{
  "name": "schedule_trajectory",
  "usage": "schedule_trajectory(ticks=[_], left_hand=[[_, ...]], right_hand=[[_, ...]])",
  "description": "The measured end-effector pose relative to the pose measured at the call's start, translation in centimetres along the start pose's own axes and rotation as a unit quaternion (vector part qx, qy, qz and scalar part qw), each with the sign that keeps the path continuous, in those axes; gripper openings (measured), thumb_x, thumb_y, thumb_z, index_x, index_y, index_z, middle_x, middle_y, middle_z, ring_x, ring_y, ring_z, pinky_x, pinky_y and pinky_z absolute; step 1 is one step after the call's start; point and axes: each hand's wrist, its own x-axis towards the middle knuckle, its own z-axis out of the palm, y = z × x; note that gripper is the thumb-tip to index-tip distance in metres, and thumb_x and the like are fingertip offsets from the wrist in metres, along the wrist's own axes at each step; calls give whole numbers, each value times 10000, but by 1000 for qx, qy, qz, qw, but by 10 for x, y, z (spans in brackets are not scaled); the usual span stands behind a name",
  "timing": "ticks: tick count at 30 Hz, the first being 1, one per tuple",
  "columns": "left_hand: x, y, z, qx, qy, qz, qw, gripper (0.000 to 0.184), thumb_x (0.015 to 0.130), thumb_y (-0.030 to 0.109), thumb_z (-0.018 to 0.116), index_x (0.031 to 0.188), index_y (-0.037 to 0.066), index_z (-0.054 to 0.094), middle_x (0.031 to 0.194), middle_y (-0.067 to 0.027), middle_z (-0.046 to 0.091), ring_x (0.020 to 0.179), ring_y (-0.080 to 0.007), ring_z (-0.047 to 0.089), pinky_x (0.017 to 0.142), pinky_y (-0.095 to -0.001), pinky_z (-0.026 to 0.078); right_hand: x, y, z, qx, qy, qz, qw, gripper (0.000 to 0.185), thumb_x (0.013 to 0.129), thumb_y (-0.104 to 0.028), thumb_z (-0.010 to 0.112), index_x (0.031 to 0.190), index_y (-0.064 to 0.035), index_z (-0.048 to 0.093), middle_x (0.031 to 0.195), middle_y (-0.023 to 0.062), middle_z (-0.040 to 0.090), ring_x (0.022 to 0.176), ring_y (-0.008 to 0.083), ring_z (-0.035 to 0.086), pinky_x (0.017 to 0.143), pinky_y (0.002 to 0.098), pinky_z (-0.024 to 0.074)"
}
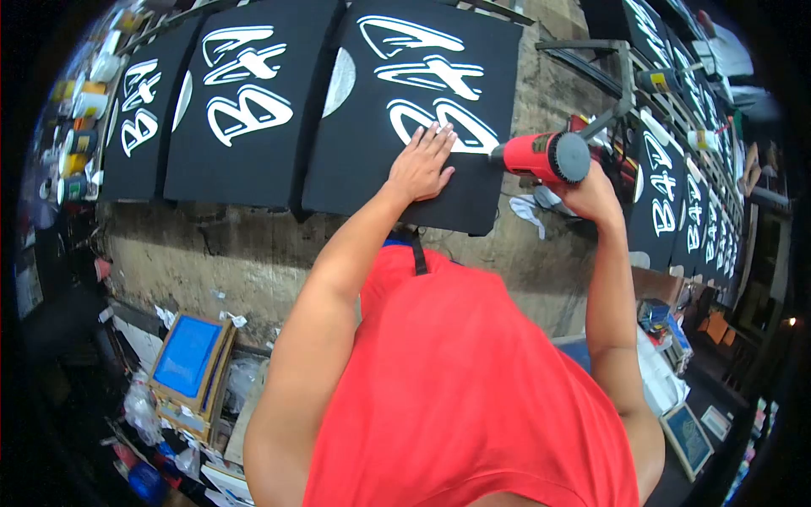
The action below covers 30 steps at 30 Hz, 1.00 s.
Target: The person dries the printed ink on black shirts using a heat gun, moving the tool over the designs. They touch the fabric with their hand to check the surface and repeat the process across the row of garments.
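"What is showing nearest the camera?"

"A red top [465,363] is filling the foreground, below the wearer's fingers [431,142]. The left hand [422,165] is lying flat on a black panel [372,110], its fingers extending slightly apart at the edge of white lettering [460,80]."

"And the right hand [585,193]?"

"It is gripping a red heat gun [532,159]; its fingers are curling around the handle, mostly hidden. The nozzle [498,155] is pointing at the panel, right of the left fingers; whether it is touching, I cannot tell."

"What is lying farther off?"

"Crumpled white cloth [528,213] is resting near the right fingers, to their left. Two more lettered panels [245,101] are lining up left of the left fingers, with containers [89,106] standing beyond. Well right of the right fingers, another lettered row [666,186] is stretching away."
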Motion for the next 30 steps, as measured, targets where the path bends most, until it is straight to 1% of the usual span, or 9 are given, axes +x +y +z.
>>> schedule_trajectory(ticks=[2, 5, 9, 17, 19, 23, 24, 28, 30], left_hand=[[8, 3, 4, 7, -27, -8, 1000, 724, 1021, 425, 566, 1595, 26, 376, 1693, -167, 315, 1565, -370, 288, 1283, -512, 223], [10, 2, 2, 19, -38, -2, 999, 709, 1030, 421, 546, 1593, 20, 384, 1683, -173, 338, 1559, -375, 305, 1282, -505, 230], [13, 1, 2, 38, -41, 13, 998, 682, 1034, 410, 542, 1572, 10, 420, 1657, -180, 386, 1539, -380, 345, 1271, -503, 258], [18, 6, -2, 34, -28, 9, 999, 603, 1031, 381, 562, 1490, -7, 514, 1591, -199, 465, 1501, -388, 402, 1253, -509, 297], [19, 7, -2, 18, -35, 12, 999, 572, 1028, 369, 570, 1459, -7, 547, 1570, -201, 485, 1493, -393, 411, 1245, -517, 309], [18, 8, -4, -8, -19, 16, 1000, 499, 1012, 372, 577, 1319, -14, 647, 1499, -199, 555, 1455, -405, 455, 1231, -520, 315], [17, 9, -4, -10, 32, 30, 999, 429, 994, 356, 602, 1199, -7, 702, 1375, -183, 646, 1391, -385, 521, 1219, -520, 333], [16, 15, -21, -35, 10, 31, 999, 292, 976, 294, 636, 1057, 33, 739, 1151, -134, 735, 1269, -333, 615, 1190, -533, 381], [13, 19, -30, -47, 8, 21, 999, 278, 976, 286, 636, 1050, 39, 740, 1147, -130, 734, 1261, -329, 619, 1189, -533, 382]], right_hand=[[-14, 13, 3, -20, 62, 13, 998, 400, 788, -165, 825, 1171, -84, 738, 1082, 200, 755, 1070, 411, 702, 890, 453, 564], [-19, 20, -10, 40, 25, 33, 998, 373, 789, -164, 820, 1144, -79, 743, 1048, 202, 756, 1054, 413, 704, 887, 462, 562], [0, 35, -4, -7, 70, -10, 997, 378, 768, -200, 833, 1113, -74, 745, 1043, 221, 747, 1014, 437, 696, 853, 474, 566], [63, 22, -23, -70, 22, 4, 997, 389, 778, -270, 833, 1123, -107, 759, 1020, 216, 752, 984, 431, 701, 828, 476, 572], [77, 14, -28, -72, -2, 11, 997, 371, 780, -209, 844, 1110, -64, 752, 1022, 201, 763, 970, 400, 725, 851, 435, 571], [101, -8, -28, -81, -5, -1, 997, 378, 800, -257, 833, 1134, -96, 760, 1028, 206, 760, 973, 403, 721, 850, 433, 572], [110, -8, -24, -79, -10, -6, 997, 379, 802, -266, 832, 1135, -100, 760, 1032, 205, 759, 978, 409, 716, 848, 435, 572], [147, -14, -8, -100, -25, -35, 994, 386, 804, -287, 832, 1138, -108, 759, 1039, 204, 755, 981, 416, 709, 842, 446, 573], [161, -18, 6, -81, -4, -71, 994, 395, 803, -300, 835, 1139, -107, 757, 1022, 203, 756, 960, 412, 714, 834, 452, 574]])
